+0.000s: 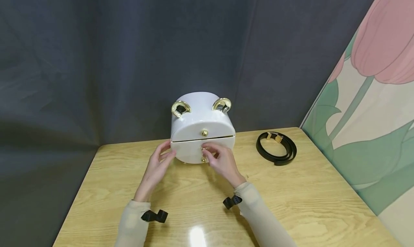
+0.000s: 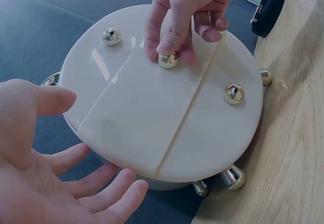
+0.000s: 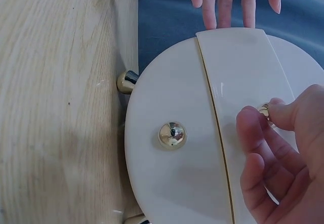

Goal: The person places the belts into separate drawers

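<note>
A white rounded box (image 1: 200, 105) with drawers and two gold ear-shaped loops stands against the curtain at the table's back. The thumb and fingertips of my right hand (image 1: 221, 161) pinch the gold knob (image 3: 264, 112) of its middle drawer (image 2: 136, 115). That drawer's front juts slightly past the lower one in the right wrist view, and a dark gap runs along its upper edge in the head view. Fingers spread, my left hand (image 1: 158, 162) rests at the box's left side. Other gold knobs sit on the upper drawer (image 2: 111, 37) and lower drawer (image 2: 234, 93).
A coiled black belt (image 1: 292, 150) with a gold buckle lies right of the box on the wooden table (image 1: 291, 204). Behind hangs a dark curtain (image 1: 161, 42); a tulip-patterned wall (image 1: 372, 132) borders the right side. Short gold feet (image 2: 234, 177) support the box.
</note>
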The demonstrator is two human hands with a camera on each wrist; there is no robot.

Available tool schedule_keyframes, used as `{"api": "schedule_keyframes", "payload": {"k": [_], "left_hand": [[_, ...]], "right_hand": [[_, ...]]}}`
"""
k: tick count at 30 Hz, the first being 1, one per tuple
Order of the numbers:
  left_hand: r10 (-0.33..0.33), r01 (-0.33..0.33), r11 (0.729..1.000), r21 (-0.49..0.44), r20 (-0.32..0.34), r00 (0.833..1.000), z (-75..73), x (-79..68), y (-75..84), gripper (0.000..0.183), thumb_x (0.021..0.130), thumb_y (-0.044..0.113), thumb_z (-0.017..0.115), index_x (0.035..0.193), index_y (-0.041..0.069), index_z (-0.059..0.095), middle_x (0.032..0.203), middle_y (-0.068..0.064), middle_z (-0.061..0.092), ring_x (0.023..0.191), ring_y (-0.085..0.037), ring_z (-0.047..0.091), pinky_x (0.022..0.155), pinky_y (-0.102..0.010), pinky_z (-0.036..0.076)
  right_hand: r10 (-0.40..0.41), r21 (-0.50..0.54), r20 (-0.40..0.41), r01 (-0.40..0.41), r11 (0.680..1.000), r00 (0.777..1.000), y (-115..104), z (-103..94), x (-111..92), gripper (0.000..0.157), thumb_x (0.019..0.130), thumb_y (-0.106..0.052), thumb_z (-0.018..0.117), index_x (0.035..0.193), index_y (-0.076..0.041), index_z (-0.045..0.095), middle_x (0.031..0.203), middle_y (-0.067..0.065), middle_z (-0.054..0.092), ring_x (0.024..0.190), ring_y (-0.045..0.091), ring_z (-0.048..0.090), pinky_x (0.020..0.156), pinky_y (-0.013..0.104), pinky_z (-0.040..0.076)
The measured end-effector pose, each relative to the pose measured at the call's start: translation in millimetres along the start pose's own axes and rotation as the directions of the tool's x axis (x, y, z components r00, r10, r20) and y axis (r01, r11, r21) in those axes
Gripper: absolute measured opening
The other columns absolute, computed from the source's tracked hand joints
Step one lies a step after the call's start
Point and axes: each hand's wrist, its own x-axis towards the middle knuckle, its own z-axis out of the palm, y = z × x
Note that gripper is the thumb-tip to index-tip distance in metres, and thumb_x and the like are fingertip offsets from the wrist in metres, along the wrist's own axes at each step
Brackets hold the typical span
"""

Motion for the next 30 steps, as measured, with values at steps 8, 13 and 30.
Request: {"api": "schedule_keyframes", "payload": {"k": [8, 13, 30], "left_hand": [[0.005, -0.005, 1.0, 0.003, -0.005, 1.0, 0.1, 0.1, -1.5, 0.058, 0.11, 0.024, 0.06, 0.162, 0.011, 0.039, 0.166, -0.018, 0.041, 0.15, -0.043, 0.045, 0.121, -0.059, 0.043], [0.007, -0.007, 1.0, 0.001, -0.008, 1.0, 0.5, -0.5, -2.2, 0.057, 0.11, 0.023, 0.06, 0.162, 0.01, 0.039, 0.166, -0.018, 0.041, 0.149, -0.044, 0.046, 0.12, -0.059, 0.044], [-0.002, 0.002, 1.0, 0.003, 0.006, 1.0, 0.1, -0.6, -1.8, 0.058, 0.11, 0.026, 0.059, 0.163, 0.013, 0.039, 0.166, -0.016, 0.04, 0.15, -0.042, 0.044, 0.121, -0.061, 0.042]], "right_hand": [[-0.012, 0.025, -0.024, 0.013, 1.0, 1.0, 2.5, 2.9, 0.2, 0.017, 0.097, -0.007, 0.076, 0.113, -0.01, 0.08, 0.086, 0.005, 0.082, 0.059, 0.007, 0.066, 0.054, 0.021, 0.055], [-0.017, 0.021, -0.04, 0.018, 1.0, 0.999, 2.6, 4.6, 0.0, 0.017, 0.096, -0.006, 0.077, 0.113, -0.009, 0.081, 0.086, 0.005, 0.082, 0.067, 0.013, 0.072, 0.058, 0.021, 0.057], [0.036, 0.113, -0.033, -0.032, 0.993, 0.999, 5.5, 7.1, 1.9, 0.018, 0.099, -0.007, 0.074, 0.115, -0.006, 0.08, 0.092, 0.013, 0.081, 0.07, 0.034, 0.076, 0.057, 0.025, 0.059]]}}
